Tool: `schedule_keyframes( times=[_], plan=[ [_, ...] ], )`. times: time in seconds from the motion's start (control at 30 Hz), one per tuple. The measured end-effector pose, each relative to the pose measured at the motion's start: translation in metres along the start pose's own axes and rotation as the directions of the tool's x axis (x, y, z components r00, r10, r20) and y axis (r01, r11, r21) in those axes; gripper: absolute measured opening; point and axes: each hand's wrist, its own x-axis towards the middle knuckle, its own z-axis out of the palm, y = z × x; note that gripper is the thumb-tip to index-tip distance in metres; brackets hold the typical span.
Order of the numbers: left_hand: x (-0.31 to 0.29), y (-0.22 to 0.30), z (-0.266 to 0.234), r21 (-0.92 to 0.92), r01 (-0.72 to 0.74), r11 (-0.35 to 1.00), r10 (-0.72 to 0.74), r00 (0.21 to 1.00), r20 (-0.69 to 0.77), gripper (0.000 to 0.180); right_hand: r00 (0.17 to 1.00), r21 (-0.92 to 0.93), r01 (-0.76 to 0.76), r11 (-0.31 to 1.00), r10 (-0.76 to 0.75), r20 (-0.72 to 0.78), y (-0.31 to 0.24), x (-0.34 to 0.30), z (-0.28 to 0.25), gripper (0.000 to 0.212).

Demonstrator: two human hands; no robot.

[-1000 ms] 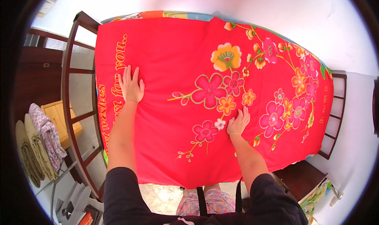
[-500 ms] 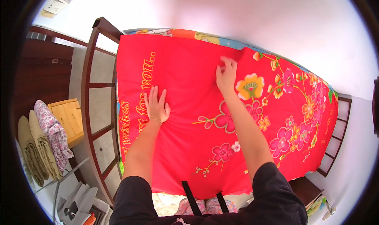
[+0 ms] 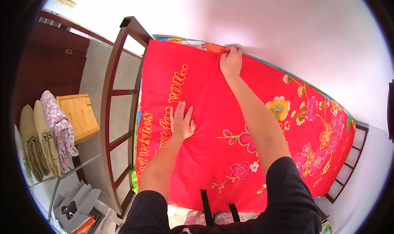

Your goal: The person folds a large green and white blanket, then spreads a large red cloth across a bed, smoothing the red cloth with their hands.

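Observation:
A bright red bed cover point(image 3: 205, 160) printed with pink and yellow flowers and yellow lettering lies spread over the bed. My left hand point(image 3: 183, 121) rests palm down on its left part, fingers stretched out. At the far edge, beside the wall, my right hand point(image 3: 232, 62) has its fingers curled over the cover's edge and grips it. Creases run through the cloth near both hands. A patterned blue and orange layer point(image 3: 193, 43) peeks out from under the far edge.
Dark metal bed frames stand at the left end point(image 3: 107, 94) and right end point(image 3: 349, 166). A white wall point(image 3: 295, 33) borders the far side. To the left are a wooden stool point(image 3: 80, 115), folded clothes point(image 3: 59, 121) and a grey bag point(image 3: 74, 205).
My right hand has moved away from me to the far edge and taken hold of the cover there. My left hand stays flat on the cloth. The view has shifted slightly.

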Motion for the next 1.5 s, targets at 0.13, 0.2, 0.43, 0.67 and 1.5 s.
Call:
schedule_keyframes(
  times=[0.13, 0.2, 0.43, 0.67, 1.5],
  plan=[
    [-0.006, -0.005, -0.001, -0.022, 0.030, 0.999, -0.030, 1.000, 0.003, 0.054, 0.971, -0.101, 0.019, 0.995, 0.006, 0.241, -0.076, -0.012, 0.015, 0.026],
    [-0.004, -0.004, 0.000, -0.012, 0.027, 1.000, -0.027, 1.000, -0.009, 0.054, 0.954, -0.136, 0.099, 0.986, -0.055, 0.296, -0.074, -0.009, 0.040, 0.025],
    [-0.001, -0.004, 0.000, -0.059, 0.034, 0.998, -0.035, 0.999, -0.005, 0.054, 0.896, 0.235, 0.294, 0.926, -0.353, 0.270, -0.085, -0.021, 0.086, 0.011],
    [-0.006, -0.006, -0.001, -0.068, 0.047, 0.997, -0.048, 0.999, -0.023, 0.053, 0.946, 0.328, 0.298, 0.897, -0.323, 0.024, -0.085, -0.091, 0.023, 0.033],
    [0.053, -0.004, -0.035, 0.050, 0.197, 0.979, -0.184, 0.965, -0.189, 0.039, 0.979, -0.489, -0.191, 0.851, 0.129, -0.158, 0.030, -0.241, -0.039, 0.049]
  ],
)
